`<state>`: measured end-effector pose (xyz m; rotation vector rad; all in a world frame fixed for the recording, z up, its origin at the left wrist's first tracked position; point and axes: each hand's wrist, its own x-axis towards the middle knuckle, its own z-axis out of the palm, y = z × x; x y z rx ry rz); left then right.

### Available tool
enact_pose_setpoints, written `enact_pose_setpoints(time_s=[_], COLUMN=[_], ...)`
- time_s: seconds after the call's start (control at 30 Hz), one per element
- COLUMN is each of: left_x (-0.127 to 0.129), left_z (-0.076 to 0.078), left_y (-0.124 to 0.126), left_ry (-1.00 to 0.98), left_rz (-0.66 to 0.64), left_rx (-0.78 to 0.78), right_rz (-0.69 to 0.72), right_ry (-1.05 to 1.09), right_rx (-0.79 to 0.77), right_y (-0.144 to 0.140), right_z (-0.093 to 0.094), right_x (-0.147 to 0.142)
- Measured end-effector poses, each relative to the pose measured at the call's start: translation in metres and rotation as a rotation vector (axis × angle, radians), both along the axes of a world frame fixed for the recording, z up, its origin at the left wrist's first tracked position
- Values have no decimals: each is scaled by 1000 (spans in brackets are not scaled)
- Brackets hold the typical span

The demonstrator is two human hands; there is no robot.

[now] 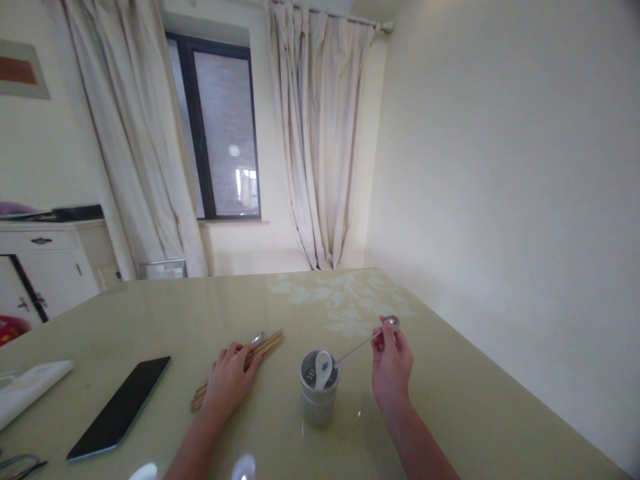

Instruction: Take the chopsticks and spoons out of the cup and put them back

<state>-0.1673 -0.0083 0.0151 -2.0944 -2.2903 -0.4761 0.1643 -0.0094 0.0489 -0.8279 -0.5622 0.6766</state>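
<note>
Head view, right hand: the right hand (pixel 391 365) was raised a little above the table (pixel 450 387), to the right of the holder. Its fingers were closed in a pinch on the bowl end of a metal spoon (pixel 370 340).
Head view, metal spoon: it was held slanted, the round end up at the fingertips and the thin handle going down and left into the mouth of the holder.
Head view, holder: the grey utensil holder (pixel 318 393) stood upright on the table between the two hands, near the front edge. A white ceramic spoon (pixel 323 370) with a small blue pattern was leaning inside it, at the rim. Small holes showed in the inside wall.
Head view, left hand: the left hand (pixel 229 379) lay palm down on a bundle of wooden chopsticks (pixel 265 345), with the fingers spread flat and pressing on it, not closed around it.
Head view, chopsticks: they lay on the table to the left of the holder, pointing up and to the right. A second metal spoon (pixel 258 338) lay just beside their far end, close to the fingertips; I could not tell if the hand touched it.
Head view, other things: a dark phone (pixel 120 408) lay face up further left, well apart from the hand, and a white folded cloth (pixel 30 388) was at the left edge. Glasses (pixel 17 465) were partly visible in the bottom left corner.
</note>
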Motion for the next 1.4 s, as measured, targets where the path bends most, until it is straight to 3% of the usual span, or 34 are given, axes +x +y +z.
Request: enact_pose_setpoints(time_s=[0.1,0.23,0.43,0.6,0.7,0.8,0.9,1.03,1.13,1.4], left_x=[7,18,49,61,51,25,-9,-43,-55,-60], left_z=[2,2,-6,-15,-10,3,12,7,-3,-13], left_y=[-2,-2,4,5,5,5,7,11,14,15], left_ry=[5,1,-22,5,-1,-9,-20,-28,-12,-6], left_rz=[-42,-140,-474,-577,-514,-330,-159,8,49,57], left_rx=[12,178,414,381,323,266,242,198,126,44], right_rz=[64,149,455,632,648,572,509,557,600,480], right_ry=[81,70,-50,-94,-51,-77,-243,-482,-598,-819], right_rx=[-99,-165,-197,-185,-222,-240,-186,-72,-50,-64], right_y=[13,19,8,-1,-2,-3,-6,-16,-23,-27], right_z=[-19,-33,-28,-24,-22,-16,-4,12,19,16], right_x=[6,-11,-48,-63,-63,-55,-42,-32,-32,-34])
